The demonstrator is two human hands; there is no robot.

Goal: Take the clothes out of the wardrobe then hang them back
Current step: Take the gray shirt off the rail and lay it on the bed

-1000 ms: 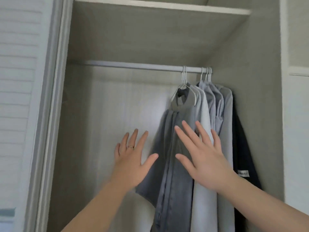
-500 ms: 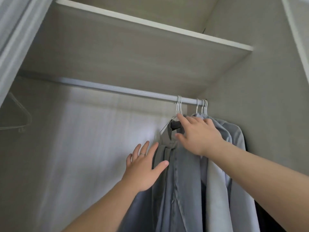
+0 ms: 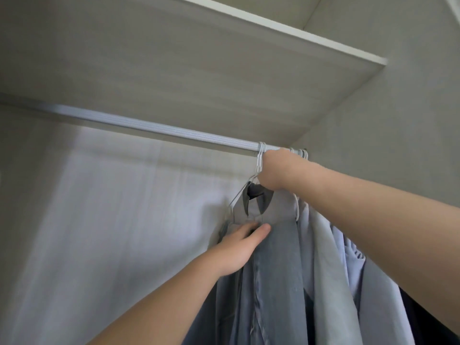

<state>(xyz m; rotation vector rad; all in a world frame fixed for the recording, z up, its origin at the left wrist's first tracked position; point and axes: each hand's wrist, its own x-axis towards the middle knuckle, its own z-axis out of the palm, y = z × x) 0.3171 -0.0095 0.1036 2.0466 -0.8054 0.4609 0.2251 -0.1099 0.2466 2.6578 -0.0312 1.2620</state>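
Note:
Several shirts hang on white wire hangers at the right end of the wardrobe's metal rail. The leftmost one is a grey-blue shirt with a dark collar lining. My right hand is closed around the neck of its white hanger, just under the rail, with the hook still over the rail. My left hand grips the shirt's front just below the collar, thumb on top, fingers tucked behind the fabric. Paler blue shirts hang close behind it to the right.
A wooden shelf runs right above the rail. The wardrobe's right side wall stands close to the last hangers. A dark garment hangs at the far right. The rail's left stretch carries no hangers.
My right hand rose from the collar to the hanger neck and closed on it. My left hand moved from open beside the shirt to gripping its front. The view tilted upward and closer.

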